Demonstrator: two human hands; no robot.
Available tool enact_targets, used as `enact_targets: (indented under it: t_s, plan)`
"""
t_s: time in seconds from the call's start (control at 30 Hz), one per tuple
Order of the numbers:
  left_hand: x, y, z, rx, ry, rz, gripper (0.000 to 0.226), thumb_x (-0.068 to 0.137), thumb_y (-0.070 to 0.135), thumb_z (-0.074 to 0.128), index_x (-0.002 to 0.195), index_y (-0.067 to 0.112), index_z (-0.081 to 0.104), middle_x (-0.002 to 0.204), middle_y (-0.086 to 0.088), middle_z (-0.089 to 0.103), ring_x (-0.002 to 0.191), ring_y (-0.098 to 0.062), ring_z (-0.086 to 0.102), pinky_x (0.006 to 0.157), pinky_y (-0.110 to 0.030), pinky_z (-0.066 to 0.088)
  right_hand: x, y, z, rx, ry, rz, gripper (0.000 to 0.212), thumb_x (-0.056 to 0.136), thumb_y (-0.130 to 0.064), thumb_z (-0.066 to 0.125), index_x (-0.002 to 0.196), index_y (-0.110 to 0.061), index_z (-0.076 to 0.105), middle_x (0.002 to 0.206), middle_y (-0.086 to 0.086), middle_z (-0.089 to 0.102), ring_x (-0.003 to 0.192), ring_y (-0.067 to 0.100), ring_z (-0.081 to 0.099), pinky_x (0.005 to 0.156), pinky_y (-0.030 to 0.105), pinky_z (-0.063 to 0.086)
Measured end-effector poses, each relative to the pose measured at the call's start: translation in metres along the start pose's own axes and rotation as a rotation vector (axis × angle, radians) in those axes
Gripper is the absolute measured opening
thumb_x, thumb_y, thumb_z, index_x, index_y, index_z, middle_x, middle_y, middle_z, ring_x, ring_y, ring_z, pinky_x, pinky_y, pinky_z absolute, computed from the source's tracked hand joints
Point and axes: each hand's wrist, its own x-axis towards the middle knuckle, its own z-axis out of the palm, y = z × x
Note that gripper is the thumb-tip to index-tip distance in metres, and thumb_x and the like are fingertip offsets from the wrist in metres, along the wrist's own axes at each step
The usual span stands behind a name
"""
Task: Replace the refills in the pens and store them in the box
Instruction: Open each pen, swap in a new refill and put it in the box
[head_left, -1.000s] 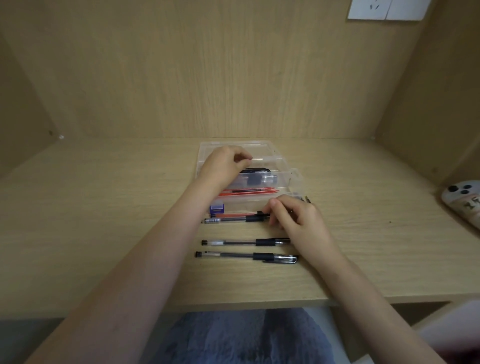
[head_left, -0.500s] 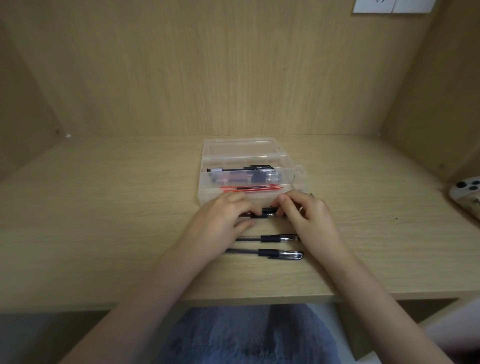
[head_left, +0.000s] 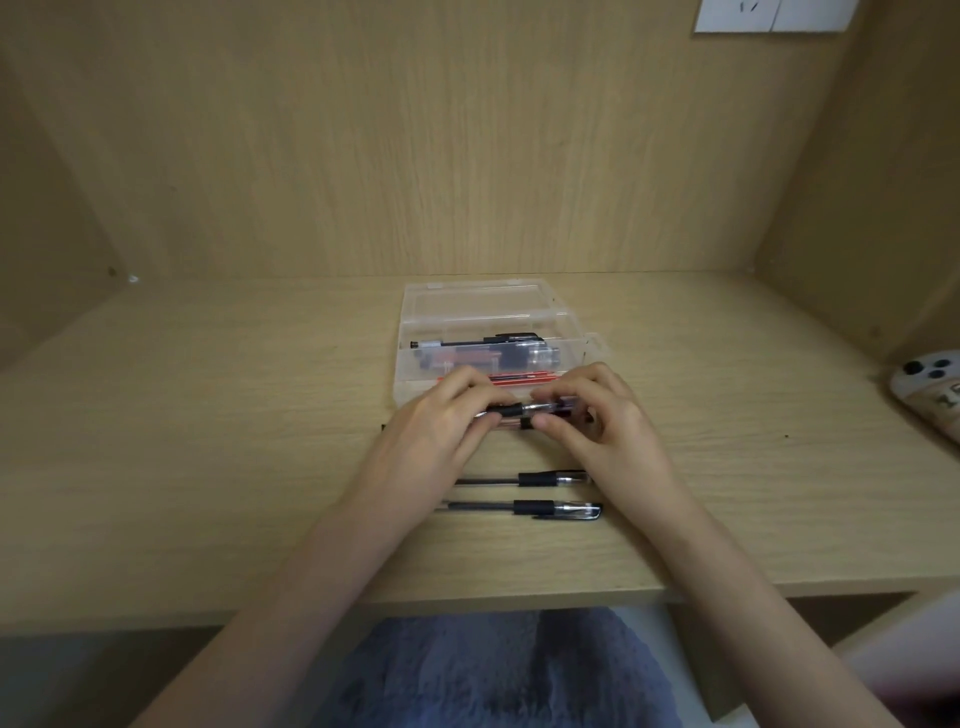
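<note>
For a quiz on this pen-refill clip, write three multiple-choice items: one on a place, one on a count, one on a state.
1. Where do the red refills lie?
A. On the person's lap
B. Inside the clear box
C. On the wall socket

2. How many pens lie in plain view on the desk, nearer the person than the held pen?
A. None
B. Two
C. Five

3. The held pen is:
A. Held by the left hand and right hand together
B. Lying untouched
C. Stored in the box

Answers:
1 B: the red sticks show through the box's clear front wall.
2 B: two lie parallel there.
3 A: fingers of both hands curl round it.
</note>
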Motion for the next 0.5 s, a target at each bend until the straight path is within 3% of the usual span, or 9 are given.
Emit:
enact_targets:
  t_s: [0.27, 0.5]
  plan:
    - [0.006, 0.013, 0.004, 0.006, -0.054, -0.038, 0.029, 0.092, 0.027, 0.054, 0.121, 0.023, 0.057, 0.113, 0.007, 0.061, 0.099, -0.012, 0.059, 0.080, -0.036, 0.049, -0.001, -0.008, -0.001, 0.126, 0.026, 0.027, 0.012, 0.083, -0.014, 0.069, 0.091, -0.024, 0.069, 0.087, -0.018, 0.068, 0.085, -0.006, 0.061, 0.077, 0.008, 0.040]
    - [0.003, 0.011, 0.007, 0.039, 0.043, -0.021, 0.031, 0.089, 0.042, 0.044, 0.107, 0.027, 0.065, 0.099, 0.013, 0.068, 0.088, -0.005, 0.062, 0.069, -0.027, 0.051, -0.002, -0.009, 0.000, 0.182, 0.017, 0.045, 0.010, 0.083, -0.013, 0.068, 0.086, -0.022, 0.069, 0.077, -0.017, 0.068, 0.070, 0.003, 0.062, 0.073, 0.019, 0.045]
